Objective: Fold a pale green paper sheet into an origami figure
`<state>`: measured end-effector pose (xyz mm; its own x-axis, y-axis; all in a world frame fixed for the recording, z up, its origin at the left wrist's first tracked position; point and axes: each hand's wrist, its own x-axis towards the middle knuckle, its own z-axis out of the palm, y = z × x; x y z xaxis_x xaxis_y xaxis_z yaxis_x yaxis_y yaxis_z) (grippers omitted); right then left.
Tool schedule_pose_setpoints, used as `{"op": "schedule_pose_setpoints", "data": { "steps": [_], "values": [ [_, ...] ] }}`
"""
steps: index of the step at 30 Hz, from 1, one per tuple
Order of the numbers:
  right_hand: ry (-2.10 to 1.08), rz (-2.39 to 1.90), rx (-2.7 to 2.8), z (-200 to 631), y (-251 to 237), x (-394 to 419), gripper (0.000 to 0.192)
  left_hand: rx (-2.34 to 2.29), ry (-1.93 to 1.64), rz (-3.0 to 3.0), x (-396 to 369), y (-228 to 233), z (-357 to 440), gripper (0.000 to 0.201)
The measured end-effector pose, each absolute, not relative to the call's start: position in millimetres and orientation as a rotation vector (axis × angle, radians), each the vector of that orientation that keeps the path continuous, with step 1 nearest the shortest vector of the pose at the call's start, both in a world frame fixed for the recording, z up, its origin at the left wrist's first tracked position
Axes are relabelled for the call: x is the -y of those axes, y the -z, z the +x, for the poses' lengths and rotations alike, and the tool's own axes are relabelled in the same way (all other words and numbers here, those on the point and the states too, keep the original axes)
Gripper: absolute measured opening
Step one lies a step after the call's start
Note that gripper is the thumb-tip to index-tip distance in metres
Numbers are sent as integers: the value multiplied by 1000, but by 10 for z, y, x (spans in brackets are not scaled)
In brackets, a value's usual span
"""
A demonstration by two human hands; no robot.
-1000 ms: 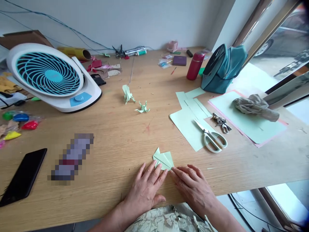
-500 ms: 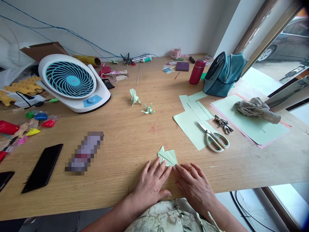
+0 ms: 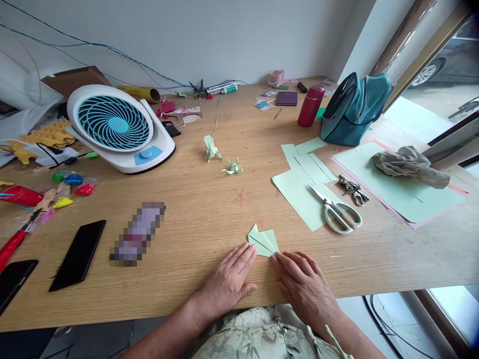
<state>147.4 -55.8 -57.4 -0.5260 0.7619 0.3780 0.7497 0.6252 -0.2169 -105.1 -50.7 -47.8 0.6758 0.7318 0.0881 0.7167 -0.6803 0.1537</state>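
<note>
On tabletop [image 3: 194, 214], both hands [image 3: 230, 280] touching folded green paper [image 3: 265, 240].

1. The place looks like a makeshift craft corner in a ground-floor room; whether home or small shop cannot be told.
2. Paper craft shows on the wooden table [image 3: 202, 209]; light green sheets [image 3: 297, 197] lie with white-handled scissors [image 3: 328, 202] partly on them; two paper figures [image 3: 211, 148] stand farther back; a folded paper piece [image 3: 263, 242] lies by the near edge.
3. Everyday belongings share the surface; a teal bag [image 3: 346, 112], a red flask [image 3: 311, 105], keys [image 3: 352, 188], a white-and-blue fan [image 3: 119, 124].
4. Blue cables [image 3: 111, 47] run loosely along a plain wall [image 3: 224, 40].
5. A car [image 3: 456, 60] outside appears at ground level on the right; pale flooring [image 3: 392, 319] shows below the table.
</note>
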Motion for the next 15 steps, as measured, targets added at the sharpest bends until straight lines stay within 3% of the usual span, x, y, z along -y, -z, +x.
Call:
{"op": "schedule_pose_setpoints", "data": {
  "steps": [15],
  "values": [
    [-96, -1168, 2438, 1531, 568, 576, 45, -1189, -257, 2636, 525, 475, -1078, 74]
  ]
}}
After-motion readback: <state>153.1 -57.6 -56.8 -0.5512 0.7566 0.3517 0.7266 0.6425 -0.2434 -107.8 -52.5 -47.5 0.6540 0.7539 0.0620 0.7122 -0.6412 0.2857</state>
